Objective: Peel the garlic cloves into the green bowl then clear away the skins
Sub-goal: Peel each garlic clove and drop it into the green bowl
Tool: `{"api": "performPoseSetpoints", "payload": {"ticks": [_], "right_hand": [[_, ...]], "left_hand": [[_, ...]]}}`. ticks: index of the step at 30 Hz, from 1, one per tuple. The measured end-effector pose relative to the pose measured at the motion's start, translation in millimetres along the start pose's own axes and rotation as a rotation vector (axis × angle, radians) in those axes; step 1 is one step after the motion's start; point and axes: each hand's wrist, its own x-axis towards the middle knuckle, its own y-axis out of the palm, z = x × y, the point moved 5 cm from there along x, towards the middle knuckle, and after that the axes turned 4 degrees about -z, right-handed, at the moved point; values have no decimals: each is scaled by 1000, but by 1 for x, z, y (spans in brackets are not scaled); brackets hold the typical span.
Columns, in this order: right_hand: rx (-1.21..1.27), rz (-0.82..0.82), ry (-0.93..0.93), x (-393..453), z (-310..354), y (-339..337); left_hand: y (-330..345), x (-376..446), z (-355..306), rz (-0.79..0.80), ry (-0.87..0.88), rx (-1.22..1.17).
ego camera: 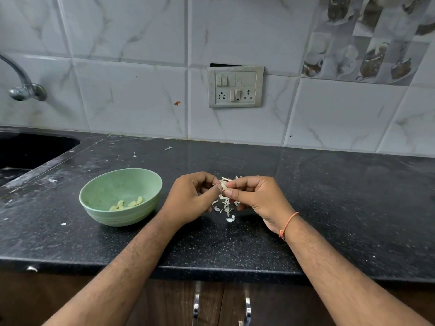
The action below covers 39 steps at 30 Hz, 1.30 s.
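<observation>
A green bowl (101,196) sits on the black counter, left of my hands, with several peeled garlic cloves (127,204) in its bottom. My left hand (190,198) and my right hand (259,196) meet above the counter, both pinching one garlic clove (223,185) between thumbs and fingertips; most of the clove is hidden by the fingers. A small heap of pale garlic skins (224,207) lies on the counter right below the hands, and a few skins stick up behind the fingers.
The black counter (329,208) runs to a tiled wall with a switch board (235,87). A dark sink (28,149) and a tap (23,88) are at the far left. Stray skin bits (63,224) dot the counter. Cabinet handles (196,307) are below the front edge.
</observation>
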Motion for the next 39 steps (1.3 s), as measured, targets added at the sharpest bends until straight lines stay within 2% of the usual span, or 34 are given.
{"api": "performPoseSetpoints", "payload": {"ticks": [12, 21, 27, 31, 35, 39], "right_hand": [[-21, -68, -81, 5, -2, 1], [86, -71, 57, 6, -9, -1], [60, -23, 111, 5, -11, 4], [33, 1, 71, 3, -8, 3], [-96, 53, -49, 3, -3, 5], [-156, 31, -82, 4, -6, 4]], "left_hand": [[6, -2, -6, 87, 34, 43], [7, -6, -12, 68, 78, 122], [7, -8, -15, 78, 109, 174], [6, -6, -15, 53, 124, 166], [2, -4, -11, 15, 99, 133], [1, -3, -8, -3, 62, 86]]}}
